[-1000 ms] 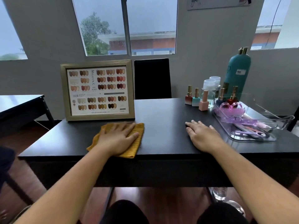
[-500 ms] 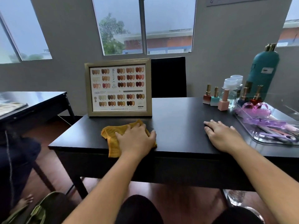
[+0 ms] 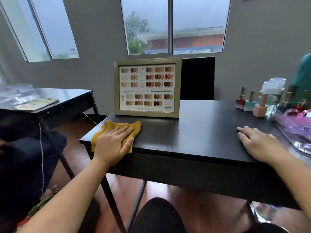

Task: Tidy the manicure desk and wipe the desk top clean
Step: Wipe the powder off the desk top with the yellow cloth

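Note:
A mustard-yellow cloth [image 3: 107,128] lies on the front left corner of the black desk [image 3: 193,132], one edge hanging over the front. My left hand [image 3: 114,143] presses flat on the cloth with fingers spread. On the bare desk top to the right rests my right hand [image 3: 257,142], palm down, holding nothing. A framed nail colour chart [image 3: 148,88] stands upright just behind the cloth. Three nail polish bottles [image 3: 250,102] stand at the back right, beside a clear tray [image 3: 301,145] of pink and purple tools.
A teal bottle [image 3: 303,71] and a clear pump bottle [image 3: 272,91] stand behind the tray. A black chair back [image 3: 196,78] rises behind the desk. A second black table [image 3: 50,101] with papers is to the left, and a person's foot [image 3: 50,192] shows below it.
My left hand has slid the cloth leftwards along the front of the desk to its left corner. My view has turned left. My right hand has stayed flat in place.

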